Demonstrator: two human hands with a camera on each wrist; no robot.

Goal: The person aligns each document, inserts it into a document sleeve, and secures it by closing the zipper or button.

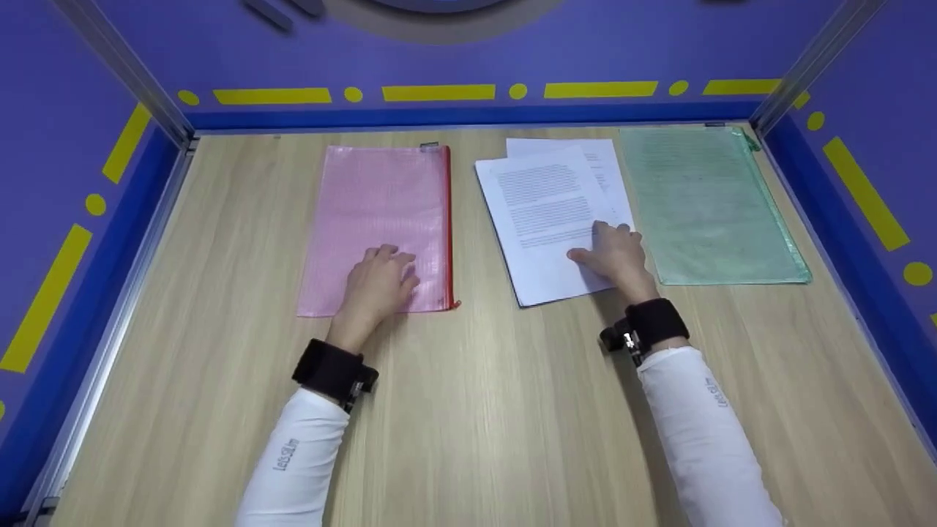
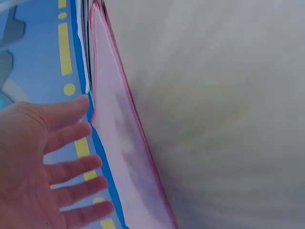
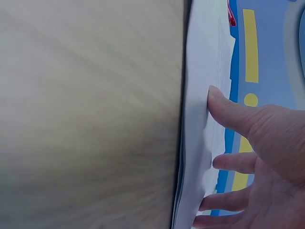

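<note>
A pink mesh zip pouch (image 1: 384,197) with a red zipper edge lies flat on the left of the table. Over its lower part is my left hand (image 1: 372,285), fingers spread and loosely bent, holding nothing; the left wrist view shows the palm and fingertips just above the pouch. To the right lies a stack of printed papers (image 1: 542,197), slightly tilted, with another printed sheet (image 1: 604,157) showing behind it. My right hand (image 1: 616,256) rests at the stack's right side, thumb (image 3: 218,99) and fingertips on the paper, fingers extended.
A green mesh zip pouch (image 1: 717,208) lies flat right of the papers, close beside them. The wooden table (image 1: 468,410) is bordered by blue-purple walls (image 1: 468,51) with yellow markings at the back and both sides.
</note>
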